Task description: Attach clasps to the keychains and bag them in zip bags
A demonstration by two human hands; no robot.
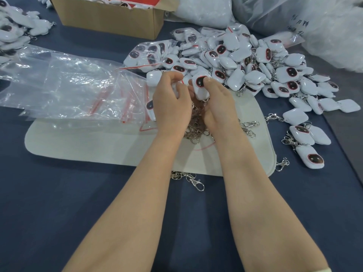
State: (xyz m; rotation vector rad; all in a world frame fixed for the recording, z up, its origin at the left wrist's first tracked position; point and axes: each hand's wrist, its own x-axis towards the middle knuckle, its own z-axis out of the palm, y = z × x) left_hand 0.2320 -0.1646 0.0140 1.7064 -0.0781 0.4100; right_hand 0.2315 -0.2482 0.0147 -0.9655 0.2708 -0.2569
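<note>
Soft, even light falls from overhead, bright enough throughout. White glare streaks the clear bags, and small highlights sit on the glossy keychains. Faint shadows lie under the forearms on the dark table. Edges bow outward; the sack top right looks smeared, perhaps out of focus. The middle is sharp.

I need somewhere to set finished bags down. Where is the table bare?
The dark table is bare nearest you, outside either forearm, below the pale mat. The mat's left end, in front of the zip bags, is also free. It is crowded at the keychain pile far right and the clasps mid-mat.
</note>
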